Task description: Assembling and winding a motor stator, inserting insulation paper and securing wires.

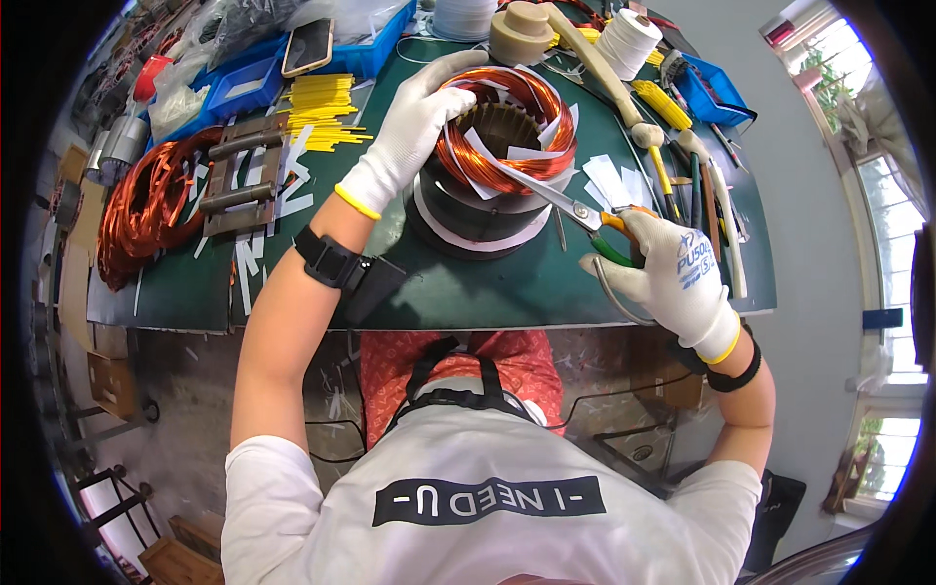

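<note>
A stator (pixel 475 210) stands upright on the green table, ringed on top by a copper wire winding (pixel 561 107) with white paper strips tucked among the wires. My left hand (pixel 414 122), in a white glove, grips the winding's left rim, its fingers over the wires. In my gloved right hand (pixel 673 268) is a pair of scissors (pixel 558 198) with orange and green handles. Their blades point left to the winding's near right edge, by a white paper strip. Whether the tips touch the wires I cannot tell. A curved metal piece shows below the right hand.
Loose copper coils (pixel 146 219) and a metal block with two rods (pixel 239 175) lie left. Behind are yellow sticks (pixel 322 109), a phone (pixel 308 47) and blue bins (pixel 249 86). Mallets (pixel 648 136) and other tools lie right, near white paper pieces (pixel 609 180) and a string spool (pixel 629 44).
</note>
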A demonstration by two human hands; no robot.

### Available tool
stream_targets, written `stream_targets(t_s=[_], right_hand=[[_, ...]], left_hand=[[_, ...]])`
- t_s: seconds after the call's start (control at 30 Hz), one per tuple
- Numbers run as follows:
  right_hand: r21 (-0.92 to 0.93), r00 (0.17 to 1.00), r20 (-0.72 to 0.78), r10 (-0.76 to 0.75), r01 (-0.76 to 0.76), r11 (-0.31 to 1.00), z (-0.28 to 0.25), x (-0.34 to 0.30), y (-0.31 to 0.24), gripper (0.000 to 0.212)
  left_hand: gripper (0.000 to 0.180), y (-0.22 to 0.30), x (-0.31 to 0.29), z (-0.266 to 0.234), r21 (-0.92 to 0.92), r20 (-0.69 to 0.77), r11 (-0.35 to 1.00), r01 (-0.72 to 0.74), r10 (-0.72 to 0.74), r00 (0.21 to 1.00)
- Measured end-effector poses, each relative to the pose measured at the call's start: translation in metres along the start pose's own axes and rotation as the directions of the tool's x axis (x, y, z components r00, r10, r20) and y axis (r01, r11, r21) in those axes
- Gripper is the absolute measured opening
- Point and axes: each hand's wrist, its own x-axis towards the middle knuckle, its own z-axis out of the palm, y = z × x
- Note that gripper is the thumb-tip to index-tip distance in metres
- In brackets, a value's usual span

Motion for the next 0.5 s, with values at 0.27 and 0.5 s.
stream_targets(t_s=[0.27,0.5], right_hand=[[-0.004,0.976,0.216,0.0,0.0,1.0,-0.033,0.023,0.0,0.054],[-0.203,0.871,0.485,-0.082,0.203,0.958,-0.08,0.083,-0.001,0.07]], left_hand=[[0.048,0.002,-0.019,0.026,0.096,-0.296,0.993,-0.062,0.088,0.951],[0.05,0.003,-0.032,0.059,0.185,-0.499,0.981,-0.059,0.145,0.854]])
